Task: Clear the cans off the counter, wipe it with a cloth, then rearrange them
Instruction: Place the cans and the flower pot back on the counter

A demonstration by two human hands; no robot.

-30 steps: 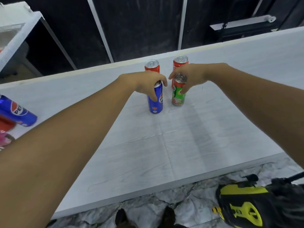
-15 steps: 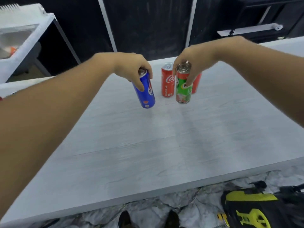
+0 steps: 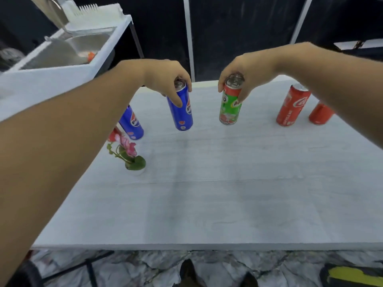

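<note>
Hands first: my left hand grips the blue Pepsi can by its top, fingers curled round the rim and thumb down the side, and my right hand pinches the green Milo can the same way near its lid. Both cans sit toward 12 o'clock over the pale counter; from this angle I cannot quite tell whether their bases touch the surface or hang just above it. At about 10 o'clock a second blue Pepsi can stands partly behind my left forearm, with a small pink flower plant just in front of it. Out at 2 o'clock stand two red cans, a Coca-Cola can and, beyond my right arm, another red can whose top is hidden. A white sink unit lies at 10 o'clock past the counter's edge.
</note>
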